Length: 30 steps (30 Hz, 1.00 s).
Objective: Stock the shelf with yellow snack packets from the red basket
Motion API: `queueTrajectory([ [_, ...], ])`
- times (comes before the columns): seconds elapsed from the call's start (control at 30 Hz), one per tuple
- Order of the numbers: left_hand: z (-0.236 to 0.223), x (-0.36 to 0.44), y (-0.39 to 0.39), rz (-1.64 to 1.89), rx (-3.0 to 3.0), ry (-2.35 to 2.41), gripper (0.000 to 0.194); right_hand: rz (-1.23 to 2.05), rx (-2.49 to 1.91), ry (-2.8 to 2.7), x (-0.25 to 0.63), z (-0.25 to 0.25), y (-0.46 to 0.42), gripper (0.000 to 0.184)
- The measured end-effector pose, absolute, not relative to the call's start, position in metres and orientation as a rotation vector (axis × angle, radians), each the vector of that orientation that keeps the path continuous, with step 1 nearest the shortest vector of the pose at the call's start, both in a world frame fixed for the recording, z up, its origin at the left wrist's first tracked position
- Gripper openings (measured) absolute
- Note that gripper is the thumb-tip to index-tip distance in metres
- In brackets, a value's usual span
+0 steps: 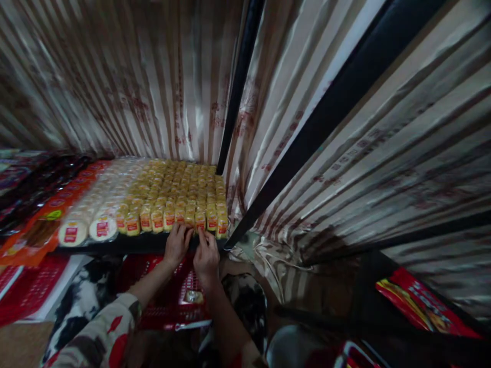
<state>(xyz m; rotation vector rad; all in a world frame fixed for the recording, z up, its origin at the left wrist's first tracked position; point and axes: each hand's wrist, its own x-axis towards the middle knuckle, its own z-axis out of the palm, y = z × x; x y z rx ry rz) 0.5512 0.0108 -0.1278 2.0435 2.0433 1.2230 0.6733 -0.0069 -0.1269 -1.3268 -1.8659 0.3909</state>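
Rows of small yellow packets [169, 191] with red labels stand close together on the shelf. At their front edge my left hand [178, 244] has its fingers bent and pinched against a front-row packet [189, 216]. Just to its right, my right hand [207, 258] pinches with thumb and forefinger at the bottom of a neighbouring yellow packet [200, 220]. The fingertips partly cover the packets' lower edges. Below my hands is a red plastic basket [153, 306], in which one small wrapped packet [194, 296] lies.
Left of the yellow packets lie clear packs of round white food [103, 228], orange packs [42, 230] and dark packs [34, 194]. A patterned curtain [153, 76] hangs behind. Black posts [299, 148] slant down at the right; a red packet [425, 304] lies at lower right.
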Motion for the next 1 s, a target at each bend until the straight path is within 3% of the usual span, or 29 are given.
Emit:
queueTrajectory([
  [0.7, -0.130, 0.553, 0.010, 1.143, 2.154, 2.054, 0.020, 0.469, -1.398, -1.720, 0.668, -0.122, -0.007, 0.059],
  [1.0, -0.130, 0.555, 0.009, 1.081, 2.212, 2.087, 0.022, 0.374, -1.559, -1.715, 0.661, -0.117, -0.002, 0.051],
])
